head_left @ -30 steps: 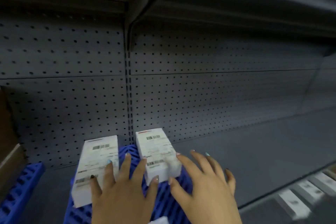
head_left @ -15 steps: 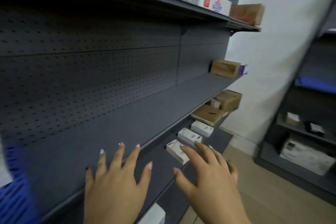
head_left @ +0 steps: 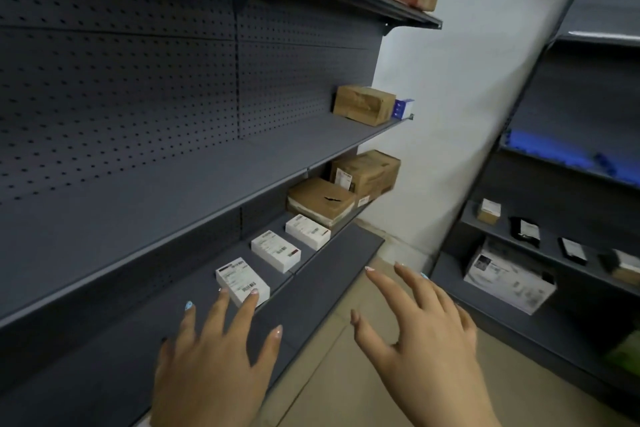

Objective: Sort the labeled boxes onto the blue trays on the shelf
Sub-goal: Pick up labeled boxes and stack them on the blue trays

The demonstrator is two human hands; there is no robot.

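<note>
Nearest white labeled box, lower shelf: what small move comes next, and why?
Probably close the left hand on the nearest white box: both hands are open and hold nothing, its fingertips lie at that box's near edge, and the right hand hangs over the aisle floor.

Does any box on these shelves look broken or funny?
Yes. The flat brown cardboard box on the lower shelf, just past the three white labelled boxes, has a dark ragged tear in its top. The white boxes lie in a tidy row and look whole.
</note>
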